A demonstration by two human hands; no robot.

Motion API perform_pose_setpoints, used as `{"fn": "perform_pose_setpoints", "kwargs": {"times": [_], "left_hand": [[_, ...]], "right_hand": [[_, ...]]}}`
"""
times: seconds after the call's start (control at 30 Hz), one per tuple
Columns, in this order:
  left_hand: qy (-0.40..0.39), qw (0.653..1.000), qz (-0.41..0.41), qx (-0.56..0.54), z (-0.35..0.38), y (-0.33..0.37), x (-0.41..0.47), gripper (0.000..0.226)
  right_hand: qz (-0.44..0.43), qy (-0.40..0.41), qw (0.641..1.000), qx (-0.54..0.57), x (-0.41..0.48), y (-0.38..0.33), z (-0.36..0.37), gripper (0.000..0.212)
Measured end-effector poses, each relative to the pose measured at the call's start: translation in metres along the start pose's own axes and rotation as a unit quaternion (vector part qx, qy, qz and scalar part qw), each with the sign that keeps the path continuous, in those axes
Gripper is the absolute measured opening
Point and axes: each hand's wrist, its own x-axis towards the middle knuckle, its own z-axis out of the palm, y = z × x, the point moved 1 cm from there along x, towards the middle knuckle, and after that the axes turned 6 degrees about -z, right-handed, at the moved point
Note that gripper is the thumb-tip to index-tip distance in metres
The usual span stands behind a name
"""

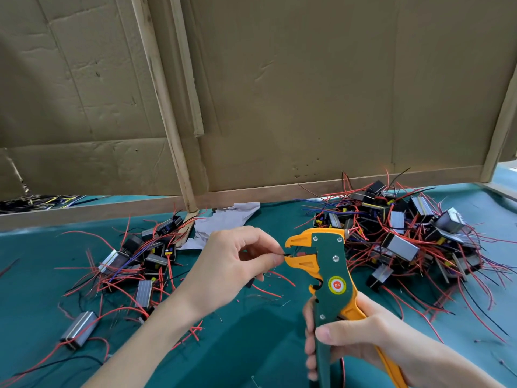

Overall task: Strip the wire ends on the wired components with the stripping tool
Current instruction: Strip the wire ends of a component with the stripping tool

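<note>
Since the black wire end must sit square in the stripping tool, L hand pinches it from 9 o'clock, w/ R hand gripping the handles at 5 o'clock.

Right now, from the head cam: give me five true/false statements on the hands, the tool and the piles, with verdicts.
1. The right hand grips the stripping tool by its handles. True.
2. The left hand is open and holds nothing. False: it pinches a black wire end at the tool's jaws.
3. The bigger pile of components lies to the right of the tool. True.
4. The tool is red and black. False: it is green and orange-yellow.
5. Crumpled paper lies beyond the left hand, near the cardboard wall. True.
</note>
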Motion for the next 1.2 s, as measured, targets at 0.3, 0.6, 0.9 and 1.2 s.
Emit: {"fn": "perform_pose_setpoints", "kwargs": {"times": [0.3, 0.6, 0.9, 1.2], "left_hand": [[-0.006, 1.0, -0.008, 0.004, -0.001, 0.003, -0.001, 0.018], [-0.022, 0.999, -0.023, -0.043, 0.002, 0.002, -0.002, 0.011], [-0.035, 0.999, -0.016, -0.029, -0.004, 0.004, 0.001, 0.021], [-0.048, 0.998, -0.014, -0.034, -0.008, 0.009, -0.001, 0.032]], "right_hand": [[0.012, -0.009, 1.0, 0.005, -0.002, -0.003, -0.001, 0.02], [0.008, -0.015, 1.0, 0.005, 0.0, -0.001, -0.001, 0.018], [0.007, -0.005, 1.0, 0.009, -0.001, -0.002, -0.001, 0.019], [0.001, 0.005, 1.0, -0.014, -0.002, 0.0, -0.002, 0.021]]}}
